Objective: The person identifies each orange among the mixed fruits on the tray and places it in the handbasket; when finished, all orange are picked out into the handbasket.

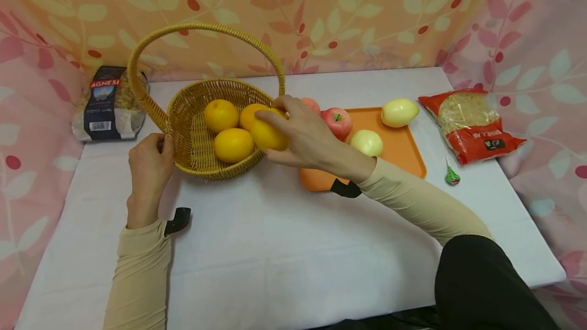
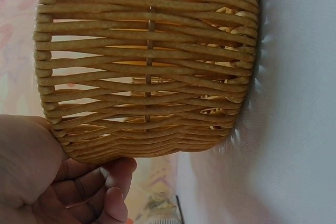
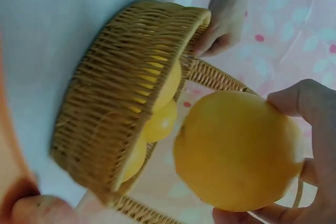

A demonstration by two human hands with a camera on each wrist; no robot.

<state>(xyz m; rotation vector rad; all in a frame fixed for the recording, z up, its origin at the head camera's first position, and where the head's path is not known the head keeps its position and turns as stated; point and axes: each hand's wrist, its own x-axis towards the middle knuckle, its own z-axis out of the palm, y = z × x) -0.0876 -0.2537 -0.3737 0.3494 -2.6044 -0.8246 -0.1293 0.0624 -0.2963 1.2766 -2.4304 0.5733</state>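
Observation:
A yellow wicker basket [image 1: 197,154] with a tall arched handle stands at the left of the table. My left hand [image 1: 151,167] grips its left rim near the handle's foot, thumb on the rim; in the left wrist view the fingers [image 2: 118,174] curl beneath the rim edge. My right hand [image 1: 309,134] holds an orange [image 1: 269,134] over the basket's right side. The right wrist view shows this orange [image 3: 236,150] above the rim, between thumb and fingers. Other oranges [image 1: 234,145] lie inside the basket.
An orange tray [image 1: 399,152] at the right bears red apples [image 1: 337,122] and pale yellow fruits [image 1: 367,142], partly behind my right arm. Beyond it lie a red bag [image 1: 474,126] and a small green wrapped item [image 1: 452,175]. A pasta pack [image 1: 107,106] stands back left.

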